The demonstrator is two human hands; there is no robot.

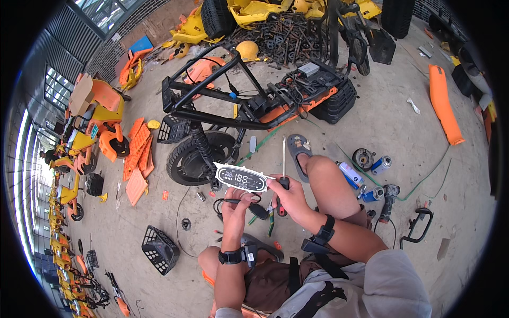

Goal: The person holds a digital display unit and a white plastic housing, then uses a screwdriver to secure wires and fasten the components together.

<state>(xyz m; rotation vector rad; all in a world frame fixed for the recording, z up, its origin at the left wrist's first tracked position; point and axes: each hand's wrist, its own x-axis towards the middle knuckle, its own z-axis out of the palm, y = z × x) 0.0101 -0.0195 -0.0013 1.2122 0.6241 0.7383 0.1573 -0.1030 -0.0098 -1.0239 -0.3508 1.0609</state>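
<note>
My left hand (237, 206) is closed on the lower edge of a white-rimmed instrument display (241, 179) with a dark oval face. A black cable (218, 204) hangs beside its fingers. My right hand (290, 199) grips a screwdriver (284, 159), its long metal shaft pointing up and away from me. That hand's fingertips also meet the display's right end. Just beyond the display lies a black vehicle frame (212, 114) with its wheel (204, 158) and spring shock absorber (200, 140). Under my hands are green-handled tools (271, 223), partly hidden, and a black oval part (259, 211).
To the right stand spray cans (380, 165) and a cordless power tool (389, 201). A black plastic basket (160, 249) sits at the lower left, orange panels (139, 151) farther left. Yellow scooters (87, 132) line the left side. Behind the frame is a heap of metal parts (278, 40).
</note>
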